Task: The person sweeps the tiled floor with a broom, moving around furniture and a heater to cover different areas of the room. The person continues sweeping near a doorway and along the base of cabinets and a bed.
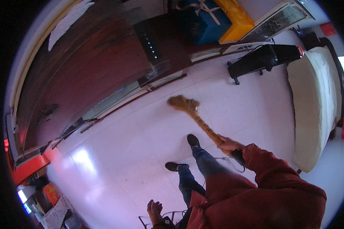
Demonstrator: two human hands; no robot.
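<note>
Our right grip [231, 145] closes around the handle of the brown broom [202, 124], right of centre, with the broom's head out over the pale floor [118, 149] at upper centre. Our left grip [154, 210], lower centre, is loosely half-curled, nothing visible in it. Sweeping seems under way; how much is done or left, we cannot tell.

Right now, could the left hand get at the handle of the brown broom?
Probably yes: the left hand looks empty, and nothing seems to block its way to the broom's handle. It would have to cross over to where the right hand grips it.
</note>
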